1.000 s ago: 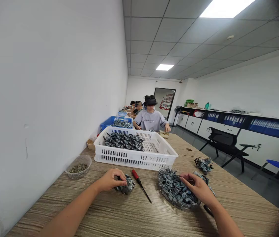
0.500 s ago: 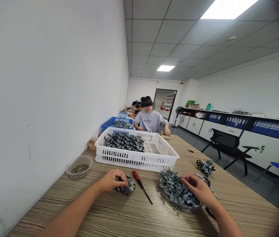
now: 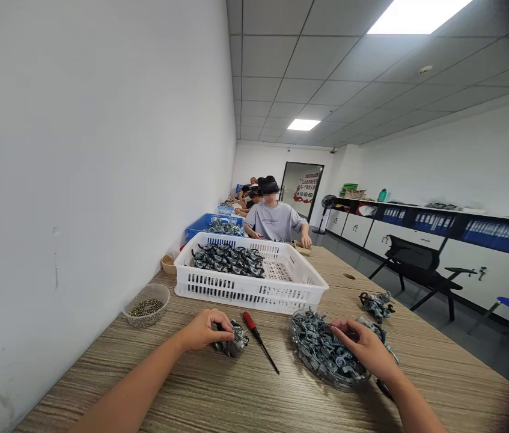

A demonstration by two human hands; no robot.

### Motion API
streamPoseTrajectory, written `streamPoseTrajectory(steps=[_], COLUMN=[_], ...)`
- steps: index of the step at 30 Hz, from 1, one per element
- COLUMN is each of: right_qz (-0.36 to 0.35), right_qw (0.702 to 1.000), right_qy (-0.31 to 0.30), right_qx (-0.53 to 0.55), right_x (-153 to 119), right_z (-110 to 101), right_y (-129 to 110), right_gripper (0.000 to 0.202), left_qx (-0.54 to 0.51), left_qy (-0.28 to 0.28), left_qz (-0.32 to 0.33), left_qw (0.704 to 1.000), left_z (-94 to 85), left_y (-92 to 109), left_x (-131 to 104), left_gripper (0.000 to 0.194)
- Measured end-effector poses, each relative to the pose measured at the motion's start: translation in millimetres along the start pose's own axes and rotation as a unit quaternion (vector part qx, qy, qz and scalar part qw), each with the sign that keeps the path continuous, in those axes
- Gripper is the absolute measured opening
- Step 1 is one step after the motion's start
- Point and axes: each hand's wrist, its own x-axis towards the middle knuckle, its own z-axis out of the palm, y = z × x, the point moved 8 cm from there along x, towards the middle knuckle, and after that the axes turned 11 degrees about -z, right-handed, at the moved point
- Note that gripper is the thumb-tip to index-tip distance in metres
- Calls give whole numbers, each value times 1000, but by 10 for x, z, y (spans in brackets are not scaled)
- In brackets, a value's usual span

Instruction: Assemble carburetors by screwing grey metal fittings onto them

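Observation:
My left hand [image 3: 202, 329] grips a grey metal assembly [image 3: 232, 343] that rests on the wooden table [image 3: 236, 397]. A red-handled screwdriver [image 3: 259, 341] lies just right of that assembly. My right hand [image 3: 365, 349] reaches into a clear round bowl of small grey metal parts [image 3: 321, 352], fingers curled among them; whether it holds one I cannot tell. A further grey assembly [image 3: 375, 304] sits on the table beyond my right hand.
A white slotted crate [image 3: 254, 288] holding dark assemblies stands behind my hands. A clear bowl of small screws [image 3: 146, 305] sits near the left wall. A blue crate [image 3: 213, 224] and several seated people [image 3: 274, 219] are farther along. Black chair [image 3: 416, 264] at right.
Both hands stay almost where they were. My right hand's fingers have shifted slightly among the parts in the bowl. The view has tilted up a little.

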Motion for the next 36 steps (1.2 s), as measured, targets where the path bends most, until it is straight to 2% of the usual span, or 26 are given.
streamPoseTrajectory(steps=[25, 36], right_qz=[-7, -18], right_qw=[1000, 999], right_qy=[-2, 10], right_qx=[-4, -26], right_x=[2, 4], right_z=[1, -7], right_y=[-216, -213], right_gripper=[69, 68], left_qx=[-10, 3], left_qy=[1, 11], left_qz=[0, 0], left_qw=[1000, 1000], left_z=[-6, -14], left_y=[-2, -13], left_x=[-14, -11], left_gripper=[48, 47])
